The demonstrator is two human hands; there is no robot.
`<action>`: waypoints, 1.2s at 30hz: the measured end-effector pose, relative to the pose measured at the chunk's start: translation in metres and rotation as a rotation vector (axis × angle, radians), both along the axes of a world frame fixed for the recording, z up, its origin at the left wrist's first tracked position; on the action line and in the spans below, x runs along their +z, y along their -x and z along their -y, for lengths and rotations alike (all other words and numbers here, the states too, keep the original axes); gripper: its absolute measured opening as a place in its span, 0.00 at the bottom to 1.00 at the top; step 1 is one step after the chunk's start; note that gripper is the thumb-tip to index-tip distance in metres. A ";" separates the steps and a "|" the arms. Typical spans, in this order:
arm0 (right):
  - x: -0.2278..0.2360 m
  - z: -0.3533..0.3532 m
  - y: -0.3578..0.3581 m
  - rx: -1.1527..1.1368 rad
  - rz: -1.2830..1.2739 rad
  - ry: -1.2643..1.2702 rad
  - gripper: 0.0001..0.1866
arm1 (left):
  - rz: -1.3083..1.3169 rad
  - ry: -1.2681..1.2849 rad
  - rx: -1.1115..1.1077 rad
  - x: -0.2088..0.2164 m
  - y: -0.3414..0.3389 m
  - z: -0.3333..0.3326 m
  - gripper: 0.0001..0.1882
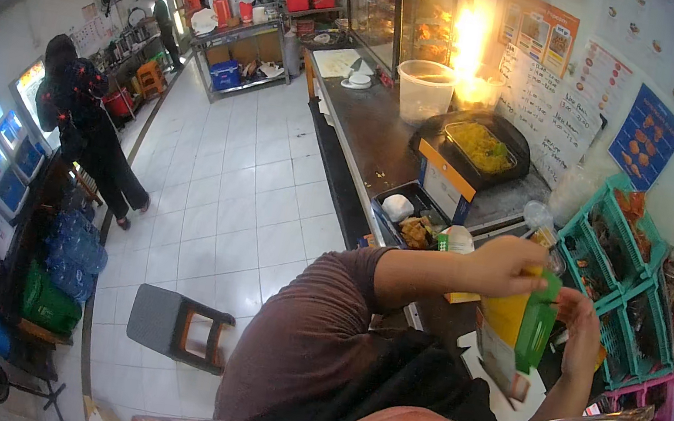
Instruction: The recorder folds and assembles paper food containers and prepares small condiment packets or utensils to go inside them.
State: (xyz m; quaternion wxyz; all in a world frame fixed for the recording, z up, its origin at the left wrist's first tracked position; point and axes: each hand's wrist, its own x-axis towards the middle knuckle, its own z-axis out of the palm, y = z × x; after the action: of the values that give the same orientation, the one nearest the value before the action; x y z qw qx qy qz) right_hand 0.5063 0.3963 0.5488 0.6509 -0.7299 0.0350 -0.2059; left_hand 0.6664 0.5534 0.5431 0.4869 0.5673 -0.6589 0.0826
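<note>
In front of me on the right is a yellow, green and white cardboard box [532, 325], tilted, with its lower part hanging over the counter. My left hand [508, 269] reaches across, its fingers closed on the box's upper yellow edge. Against the green side, my right hand [578, 328] has its fingers curled at the edge; the fingertips are partly hidden by the cardboard. Just beyond my left forearm, another white and green carton [457, 239] stands on the counter. Next to it a dark tray [409, 197] holds a white lump and browned food pieces.
Turquoise baskets [613, 245] with packets stand at the right wall. Farther along the counter are a pan of yellow food [483, 150], a white tub [424, 92] and a glass display case [407, 19]. A grey stool [177, 326] stands left; a person [87, 118] walks beyond it.
</note>
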 end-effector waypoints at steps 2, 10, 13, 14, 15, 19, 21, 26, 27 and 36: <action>0.016 -0.023 -0.001 -0.083 -0.149 0.313 0.15 | -0.151 0.059 0.095 -0.014 -0.005 0.005 0.12; -0.005 -0.050 -0.031 -0.592 -0.099 1.059 0.10 | -0.353 0.228 0.218 -0.050 -0.015 0.030 0.10; -0.007 -0.044 -0.036 -0.634 -0.036 1.305 0.07 | -0.507 -0.031 0.254 -0.051 -0.018 0.026 0.09; -0.011 -0.042 -0.037 -0.669 -0.030 1.381 0.06 | -0.522 -0.098 0.285 -0.046 -0.018 0.027 0.08; -0.015 -0.041 -0.037 -0.698 -0.014 1.460 0.06 | -0.641 -0.066 0.201 -0.056 -0.025 0.037 0.08; -0.033 -0.024 -0.032 -0.637 0.405 1.513 0.07 | -0.990 -0.130 -0.093 -0.068 -0.032 0.053 0.08; -0.038 -0.018 -0.026 -0.636 0.449 1.527 0.08 | -0.907 -0.223 -0.073 -0.059 -0.025 0.049 0.07; -0.038 -0.017 -0.014 -0.709 0.450 1.541 0.08 | -0.648 -0.311 -0.157 -0.052 -0.018 0.043 0.06; -0.038 -0.017 -0.012 -0.733 0.468 1.534 0.07 | -0.649 -0.314 -0.160 -0.048 -0.016 0.041 0.06; -0.041 -0.021 0.002 -0.750 0.524 1.606 0.05 | -0.593 -0.416 -0.290 -0.031 -0.006 0.029 0.07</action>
State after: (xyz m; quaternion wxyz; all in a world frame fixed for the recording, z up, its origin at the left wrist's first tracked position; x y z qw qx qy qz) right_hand 0.5043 0.4169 0.5081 -0.1726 -0.8332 -0.0326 -0.5244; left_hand 0.6729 0.5239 0.5121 0.5375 0.5540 -0.5659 -0.2898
